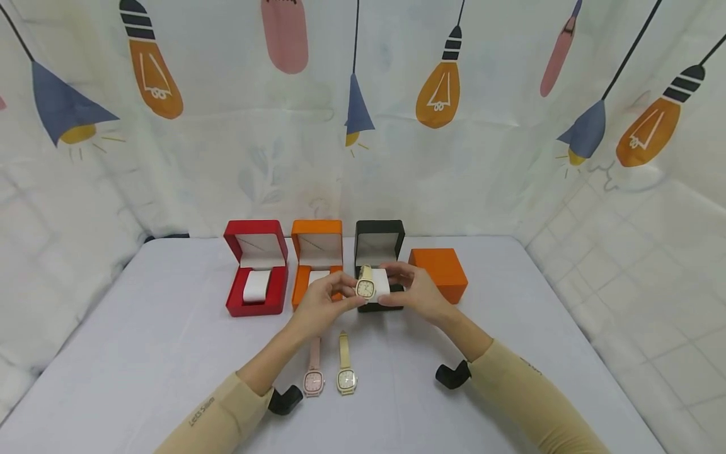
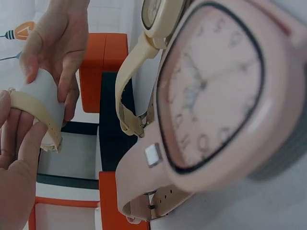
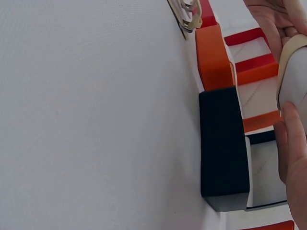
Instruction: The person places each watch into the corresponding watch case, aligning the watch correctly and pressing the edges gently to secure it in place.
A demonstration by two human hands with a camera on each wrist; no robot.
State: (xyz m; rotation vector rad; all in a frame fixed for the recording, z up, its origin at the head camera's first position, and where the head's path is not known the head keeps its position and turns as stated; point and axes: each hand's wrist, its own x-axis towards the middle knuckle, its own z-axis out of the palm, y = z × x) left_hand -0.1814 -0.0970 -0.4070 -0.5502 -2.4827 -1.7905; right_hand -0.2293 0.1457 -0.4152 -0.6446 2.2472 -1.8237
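My left hand (image 1: pixel 322 305) pinches a cream wristwatch (image 1: pixel 365 289), its round-cornered dial facing me. The strap (image 2: pixel 41 111) lies over a white watch cushion (image 1: pixel 381 285). From the other side my right hand (image 1: pixel 421 293) grips this cushion between thumb and fingers. Both hands are above the black watch box (image 1: pixel 379 234), whose lid stands up. On the table nearer me lie a pink watch (image 1: pixel 314 382) and a pale yellow watch (image 1: pixel 346 380), side by side with straps pointing away.
Left of the black box stand an orange box (image 1: pixel 317 236) and a red box (image 1: pixel 255 243), lids raised, each with a white cushion. A closed orange box (image 1: pixel 438 272) is at the right. Behind the white table (image 1: pixel 170 353) hangs a patterned curtain (image 1: pixel 227 170).
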